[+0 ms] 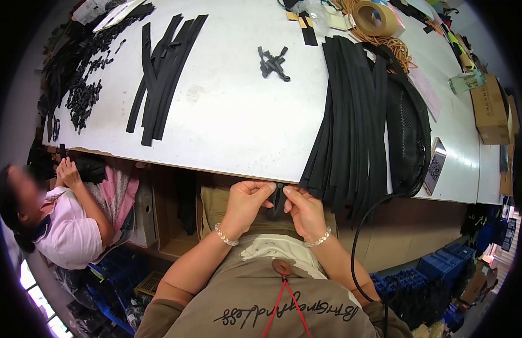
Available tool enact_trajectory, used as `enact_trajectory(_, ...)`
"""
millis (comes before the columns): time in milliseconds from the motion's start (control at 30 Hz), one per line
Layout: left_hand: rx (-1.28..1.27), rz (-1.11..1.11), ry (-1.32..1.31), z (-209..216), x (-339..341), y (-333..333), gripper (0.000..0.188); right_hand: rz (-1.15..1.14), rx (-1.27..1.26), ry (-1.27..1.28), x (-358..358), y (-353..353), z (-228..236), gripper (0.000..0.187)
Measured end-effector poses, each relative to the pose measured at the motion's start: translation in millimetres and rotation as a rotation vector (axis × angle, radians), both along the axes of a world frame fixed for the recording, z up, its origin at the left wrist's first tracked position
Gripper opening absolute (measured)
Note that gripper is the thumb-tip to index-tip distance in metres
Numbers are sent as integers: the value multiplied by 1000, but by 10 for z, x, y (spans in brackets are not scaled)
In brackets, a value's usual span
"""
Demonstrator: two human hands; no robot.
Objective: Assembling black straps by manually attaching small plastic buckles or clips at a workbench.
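Observation:
Just off the table's front edge, my left hand [251, 204] and my right hand [306, 211] face each other with thumbs and fingers pinched. Between them is a narrow black strip [277, 203], like zipper tape; both hands grip it near its upper end. Any small part at my fingertips is too small to make out. Beside my right hand, a thick bundle of long black strips [351, 118] lies on the table and hangs over its edge. Farther off, a small pile of black zipper pulls [273, 64] sits on the white table [238, 124].
More black strips [165, 84] lie at the left, near heaps of small black parts [83, 104]. A black mesh bag [407, 118], a phone [435, 166], a tape roll [370, 18] and a cardboard box [489, 110] stand right. A co-worker [72, 219] sits at the left.

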State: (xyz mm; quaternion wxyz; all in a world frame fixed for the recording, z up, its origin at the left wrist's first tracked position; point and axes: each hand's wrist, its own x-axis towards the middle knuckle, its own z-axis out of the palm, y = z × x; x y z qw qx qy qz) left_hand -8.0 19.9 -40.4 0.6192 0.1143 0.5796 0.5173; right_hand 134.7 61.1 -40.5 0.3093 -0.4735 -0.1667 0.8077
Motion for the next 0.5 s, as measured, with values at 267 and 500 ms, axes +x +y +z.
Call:
enact_trajectory(267,49,142,-35,-52,150,-10,10,-150,72,-11,-110,-38,-58,5)
enact_trajectory(500,-17,229,-305,-16,192,-39,10,-140,-90,106,-34,-9,-65,3)
